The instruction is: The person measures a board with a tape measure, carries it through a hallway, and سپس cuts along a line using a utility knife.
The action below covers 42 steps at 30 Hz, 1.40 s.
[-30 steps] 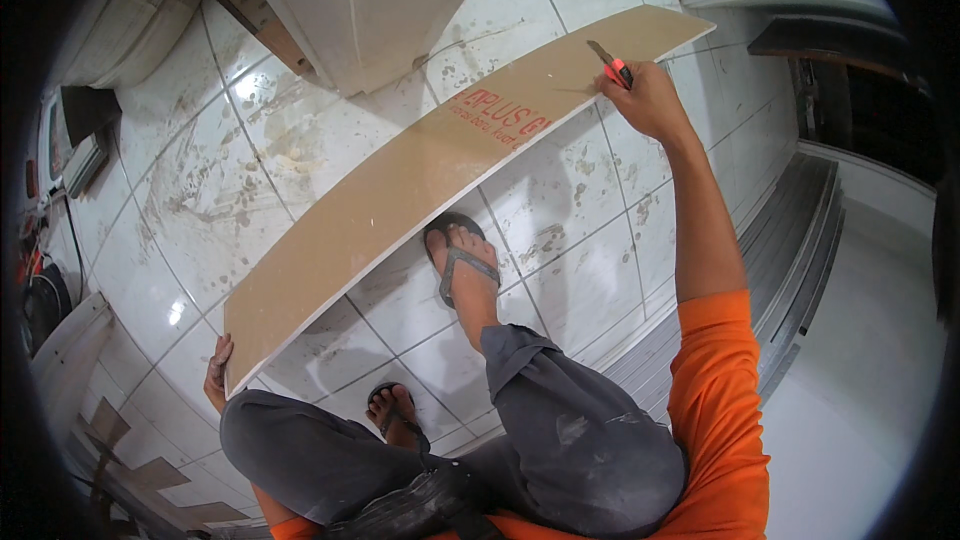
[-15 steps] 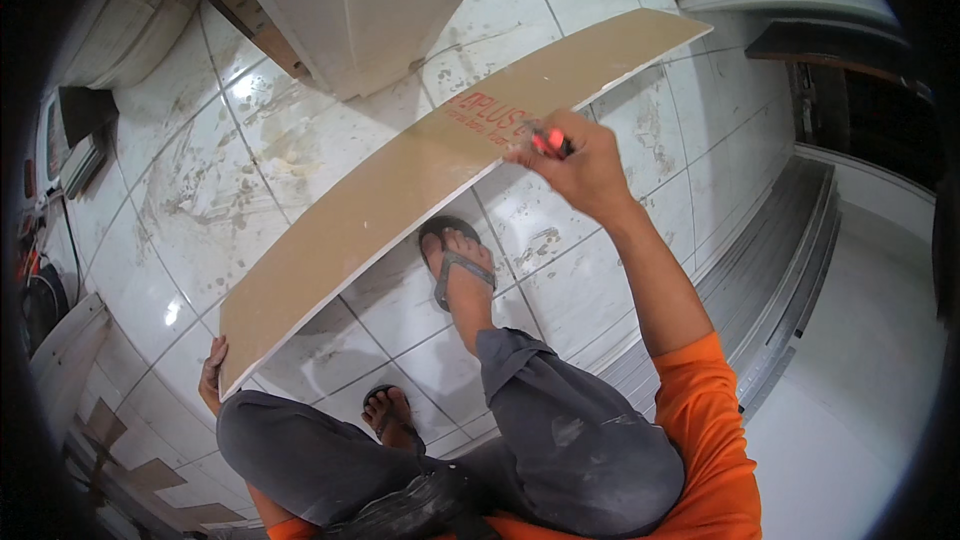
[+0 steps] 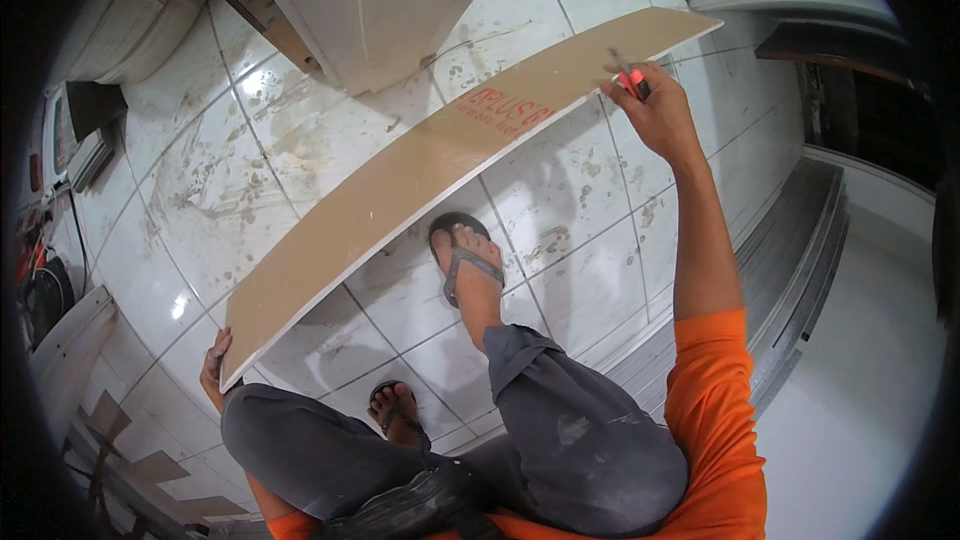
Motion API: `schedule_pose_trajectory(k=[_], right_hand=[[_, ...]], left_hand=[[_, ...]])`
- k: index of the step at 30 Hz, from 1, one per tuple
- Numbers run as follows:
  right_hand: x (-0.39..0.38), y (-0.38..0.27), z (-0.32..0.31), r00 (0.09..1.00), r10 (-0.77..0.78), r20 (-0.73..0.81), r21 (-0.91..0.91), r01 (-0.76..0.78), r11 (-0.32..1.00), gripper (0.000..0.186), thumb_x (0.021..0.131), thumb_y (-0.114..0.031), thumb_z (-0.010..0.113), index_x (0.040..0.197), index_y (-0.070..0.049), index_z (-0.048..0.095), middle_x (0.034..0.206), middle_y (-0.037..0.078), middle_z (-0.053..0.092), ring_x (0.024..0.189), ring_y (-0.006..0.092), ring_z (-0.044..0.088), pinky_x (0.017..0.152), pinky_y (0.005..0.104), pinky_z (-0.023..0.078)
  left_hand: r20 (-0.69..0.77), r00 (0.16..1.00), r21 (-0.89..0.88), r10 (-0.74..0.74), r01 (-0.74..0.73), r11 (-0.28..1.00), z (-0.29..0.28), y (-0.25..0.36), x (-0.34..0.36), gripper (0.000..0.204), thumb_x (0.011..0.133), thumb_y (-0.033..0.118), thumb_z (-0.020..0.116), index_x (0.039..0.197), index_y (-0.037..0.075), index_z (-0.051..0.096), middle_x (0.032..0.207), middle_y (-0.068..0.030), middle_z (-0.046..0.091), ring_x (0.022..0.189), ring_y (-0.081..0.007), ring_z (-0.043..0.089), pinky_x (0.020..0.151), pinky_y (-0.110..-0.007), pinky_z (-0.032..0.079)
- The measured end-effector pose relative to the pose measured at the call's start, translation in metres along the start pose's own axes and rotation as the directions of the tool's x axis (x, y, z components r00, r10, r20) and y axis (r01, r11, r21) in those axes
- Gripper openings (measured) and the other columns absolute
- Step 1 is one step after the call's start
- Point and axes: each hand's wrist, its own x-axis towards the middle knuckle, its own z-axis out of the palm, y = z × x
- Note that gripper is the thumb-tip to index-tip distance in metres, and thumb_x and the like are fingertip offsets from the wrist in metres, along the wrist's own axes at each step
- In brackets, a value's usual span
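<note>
A long strip of brown-faced plasterboard [image 3: 400, 180] with white edges and red print stretches from the lower left to the upper right. At its near left end my left hand [image 3: 215, 355] grips the board's edge, partly hidden by the board and my knee. Near the far right end, my right hand [image 3: 655, 110] is closed round a red and black utility knife [image 3: 631, 81]. The knife's thin tip lies over the board's brown face, close to its right-hand long edge; whether it touches the paper is unclear.
My sandalled foot [image 3: 468, 265] stands beside the board on smeared white floor tiles [image 3: 210, 180]. A pale upright panel [image 3: 375, 10] rises beyond the board. Long grey metal profiles [image 3: 770, 260] lie stacked at the right. Tools and a cable [image 3: 50, 270] are at the left rim.
My right hand has moved with the utility knife up and to the right along the board, toward its far end. My left hand stays at the near end.
</note>
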Motion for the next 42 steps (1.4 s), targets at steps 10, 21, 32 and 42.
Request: schedule_pose_trajectory(k=[10,21,32,42], right_hand=[[-0.025,-0.012,0.005,0.733,0.537,0.418,0.646,-0.655,0.390,0.037,0.103,-0.034,0.061,0.115,0.000,0.058,0.083,0.009,0.066,0.066,0.0150,0.065,0.055,0.0307,0.054],[-0.031,-0.011,0.002,0.672,0.608,0.423,0.420,-0.740,0.525,0.037,0.104,-0.039,0.055,0.107,-0.003,0.062,0.068,0.003,0.055,0.050,0.0117,0.050,0.046,0.0303,0.041],[-0.030,-0.013,-0.002,0.582,0.620,0.526,0.414,-0.812,0.411,0.028,0.102,-0.035,0.055,0.096,-0.007,0.057,0.065,0.002,0.052,0.049,0.0105,0.047,0.045,0.0294,0.039],[-0.040,-0.008,0.001,0.573,0.587,0.572,0.432,-0.819,0.379,0.030,0.104,-0.035,0.053,0.095,-0.007,0.055,0.063,0.000,0.050,0.047,0.0091,0.046,0.043,0.0277,0.039]], left_hand=[[0.073,0.992,-0.015,0.101,-0.100,0.995,0.011,0.004,-0.007,0.023,0.099,0.016,0.065,0.117,0.004,0.074,0.139,-0.0217,0.064,0.139,-0.0291,0.054,0.121,-0.044,0.037],[-0.025,1.000,-0.025,0.016,-0.017,1.000,0.011,-0.009,-0.012,0.027,0.094,0.008,0.066,0.119,0.004,0.075,0.145,-0.0236,0.059,0.137,-0.0281,0.056,0.114,-0.039,0.046],[-0.099,0.995,-0.124,-0.031,0.019,0.992,0.020,-0.007,-0.016,0.026,0.094,0.006,0.066,0.118,0.000,0.075,0.139,-0.0215,0.064,0.132,-0.0257,0.060,0.113,-0.039,0.048],[-0.023,0.994,-0.014,0.111,-0.111,0.994,0.018,-0.017,-0.020,0.025,0.099,0.008,0.061,0.120,0.002,0.073,0.143,-0.0209,0.062,0.143,-0.0287,0.050,0.120,-0.043,0.040]])
